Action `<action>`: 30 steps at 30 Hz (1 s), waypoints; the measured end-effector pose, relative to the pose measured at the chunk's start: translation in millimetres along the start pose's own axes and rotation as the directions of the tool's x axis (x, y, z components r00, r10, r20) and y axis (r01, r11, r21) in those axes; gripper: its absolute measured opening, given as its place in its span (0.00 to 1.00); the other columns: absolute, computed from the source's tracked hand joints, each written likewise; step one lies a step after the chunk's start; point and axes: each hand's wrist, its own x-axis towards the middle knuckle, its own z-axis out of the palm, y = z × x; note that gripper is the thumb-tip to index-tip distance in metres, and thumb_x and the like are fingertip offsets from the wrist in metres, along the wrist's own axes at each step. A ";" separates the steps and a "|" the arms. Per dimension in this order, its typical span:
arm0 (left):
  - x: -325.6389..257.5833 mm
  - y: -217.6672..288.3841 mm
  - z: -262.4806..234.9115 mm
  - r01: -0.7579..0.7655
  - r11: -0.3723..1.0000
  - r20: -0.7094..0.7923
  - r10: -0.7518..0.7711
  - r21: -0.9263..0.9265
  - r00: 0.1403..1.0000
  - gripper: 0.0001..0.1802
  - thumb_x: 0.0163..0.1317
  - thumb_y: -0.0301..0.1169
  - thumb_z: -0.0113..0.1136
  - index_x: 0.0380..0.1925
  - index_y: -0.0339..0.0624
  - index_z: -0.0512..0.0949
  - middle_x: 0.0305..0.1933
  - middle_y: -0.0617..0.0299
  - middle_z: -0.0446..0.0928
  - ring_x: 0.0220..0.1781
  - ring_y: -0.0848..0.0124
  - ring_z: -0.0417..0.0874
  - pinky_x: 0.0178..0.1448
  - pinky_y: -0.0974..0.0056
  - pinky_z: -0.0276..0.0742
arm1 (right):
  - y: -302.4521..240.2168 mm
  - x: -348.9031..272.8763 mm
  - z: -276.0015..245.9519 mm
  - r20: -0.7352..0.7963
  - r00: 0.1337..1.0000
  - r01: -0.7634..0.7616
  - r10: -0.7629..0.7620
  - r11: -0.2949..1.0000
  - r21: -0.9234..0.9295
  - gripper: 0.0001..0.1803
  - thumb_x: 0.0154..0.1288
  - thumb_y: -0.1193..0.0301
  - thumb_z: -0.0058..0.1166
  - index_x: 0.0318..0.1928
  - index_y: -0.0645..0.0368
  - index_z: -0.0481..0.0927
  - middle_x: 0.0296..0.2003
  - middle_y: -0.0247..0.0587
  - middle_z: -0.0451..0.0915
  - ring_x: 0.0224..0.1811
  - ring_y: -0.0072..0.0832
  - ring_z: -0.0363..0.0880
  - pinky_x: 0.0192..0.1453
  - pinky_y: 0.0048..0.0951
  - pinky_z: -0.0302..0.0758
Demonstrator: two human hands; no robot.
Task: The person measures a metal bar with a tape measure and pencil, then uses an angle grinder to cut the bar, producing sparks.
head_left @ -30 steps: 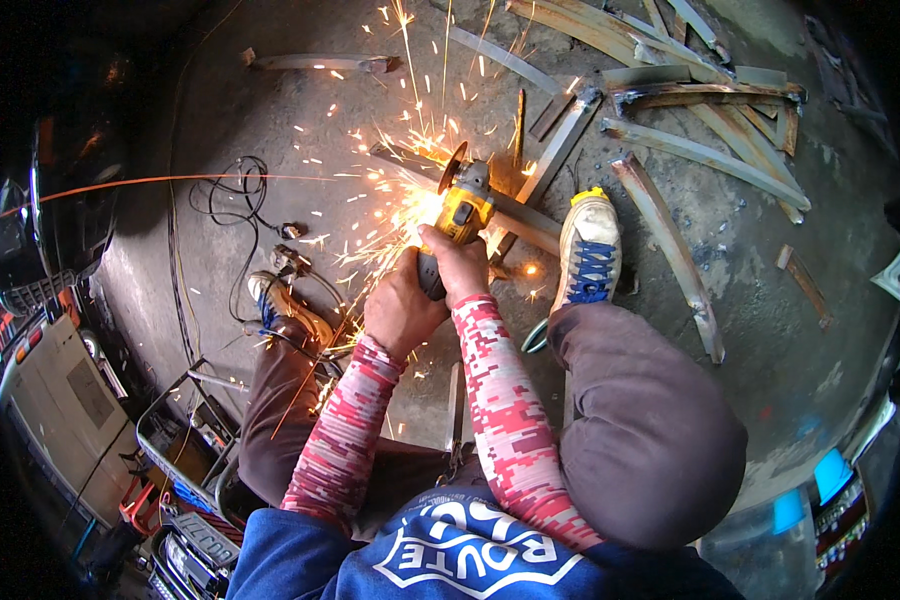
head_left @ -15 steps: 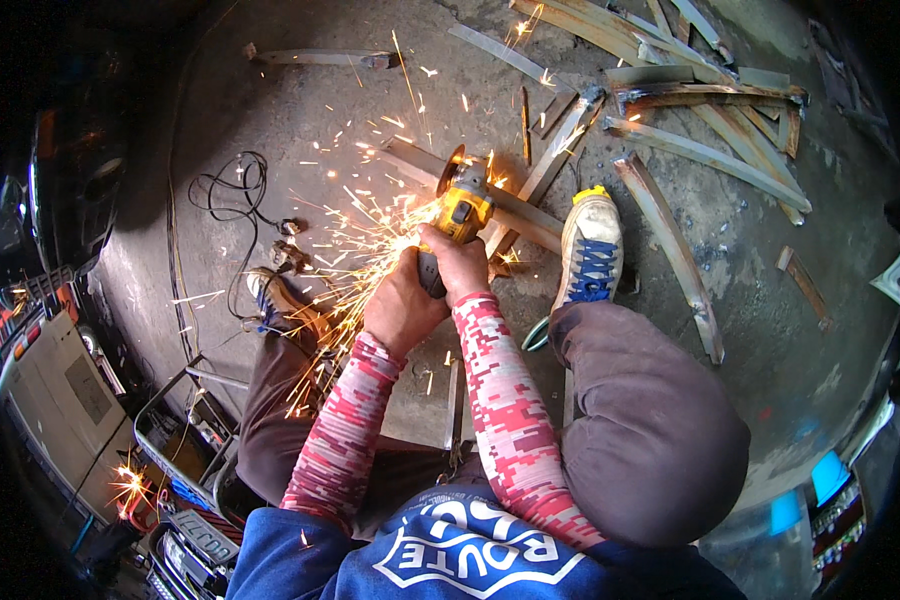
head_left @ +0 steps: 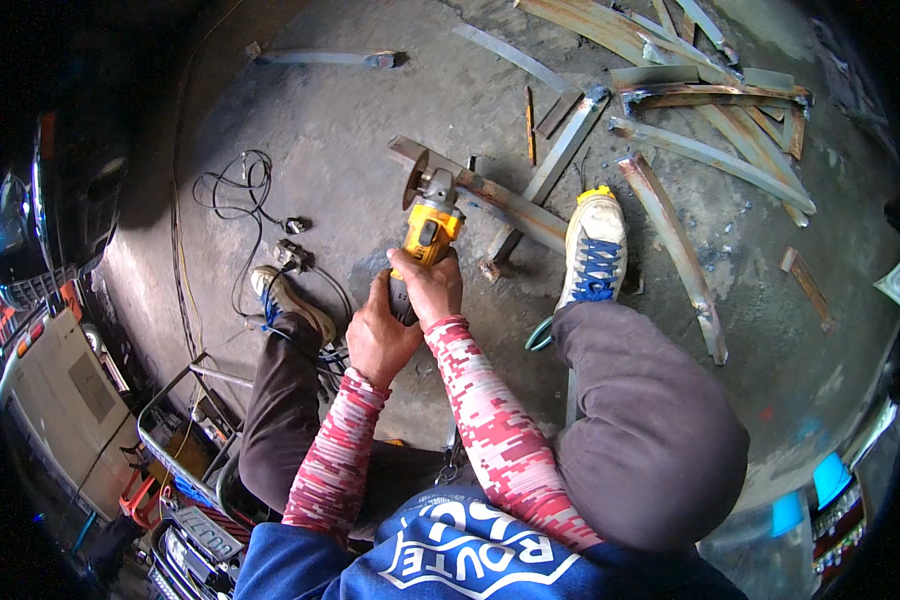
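Note:
Both my hands are wrapped round a yellow and black angle grinder [head_left: 430, 228] in the middle of the view. My left hand [head_left: 382, 335] grips the rear of its body, and my right hand [head_left: 430, 285] closes round it just ahead. The grinder's disc [head_left: 414, 180] stands on edge at the far left of the tool, close to a rusty steel bar [head_left: 510, 210]; whether they touch I cannot tell. That bar lies across a second metal bar [head_left: 567, 150], its right end beside my right shoe [head_left: 595, 250]. No sparks show.
Several steel offcuts [head_left: 715, 160] are piled at the far right. A long angled piece [head_left: 675, 255] lies right of my shoe. Black cable [head_left: 240, 190] coils on the floor near my left shoe [head_left: 288, 300]. A metal-framed rack [head_left: 175, 400] and car parts stand at the left.
The spray of sparks has stopped. Both hands have drawn the grinder left and slightly nearer, away from its earlier place over the bar.

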 end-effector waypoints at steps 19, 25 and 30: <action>16.9 -59.5 21.6 0.300 0.720 0.314 -0.119 -0.625 0.942 0.34 0.51 0.42 0.78 0.51 0.27 0.77 0.40 0.52 0.85 0.39 0.66 0.86 0.46 0.61 0.82 | 4.5 8.4 -13.7 0.479 0.865 0.071 -0.150 0.981 0.181 0.33 0.71 0.50 0.67 0.60 0.65 0.75 0.53 0.45 0.83 0.55 0.31 0.82 0.62 0.34 0.77; 62.3 -75.5 36.6 0.322 0.671 0.084 -0.361 -0.668 0.929 0.30 0.51 0.39 0.80 0.47 0.28 0.81 0.39 0.61 0.85 0.38 0.74 0.83 0.43 0.66 0.81 | 10.0 6.9 -1.7 0.315 0.943 0.133 -0.106 0.989 -0.067 0.23 0.73 0.59 0.65 0.59 0.61 0.78 0.45 0.35 0.84 0.44 0.22 0.79 0.51 0.28 0.77; 123.8 -92.3 50.1 0.516 0.762 -0.146 -0.605 -0.392 0.783 0.34 0.45 0.49 0.80 0.45 0.35 0.82 0.43 0.40 0.87 0.50 0.44 0.89 0.56 0.48 0.81 | -8.2 14.6 -36.2 0.127 0.990 0.064 -0.058 0.997 -0.038 0.21 0.71 0.57 0.66 0.57 0.54 0.79 0.43 0.31 0.84 0.40 0.19 0.80 0.42 0.23 0.75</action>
